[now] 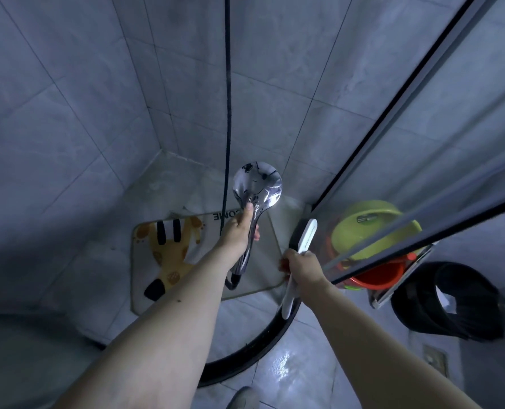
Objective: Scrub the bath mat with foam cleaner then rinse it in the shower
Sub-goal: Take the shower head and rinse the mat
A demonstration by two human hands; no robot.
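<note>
The pale bath mat (145, 278) with a yellow and black animal print lies flat on the shower floor. My left hand (238, 231) grips the handle of a chrome shower head (258, 183), held above the mat's far right part with its back toward me. A black hose (228, 113) hangs down from above to the handle's lower end. My right hand (299, 265) grips a white-handled scrub brush (304, 237) with dark bristles, over the mat's right edge. No water spray is visible.
Grey tiled walls enclose the shower corner. A glass door with a black frame (398, 107) stands at the right. Behind it are a green basin (363, 228) over a red bucket (375, 276) and a black bin (451, 302). A black curved threshold (254, 355) edges the wet floor.
</note>
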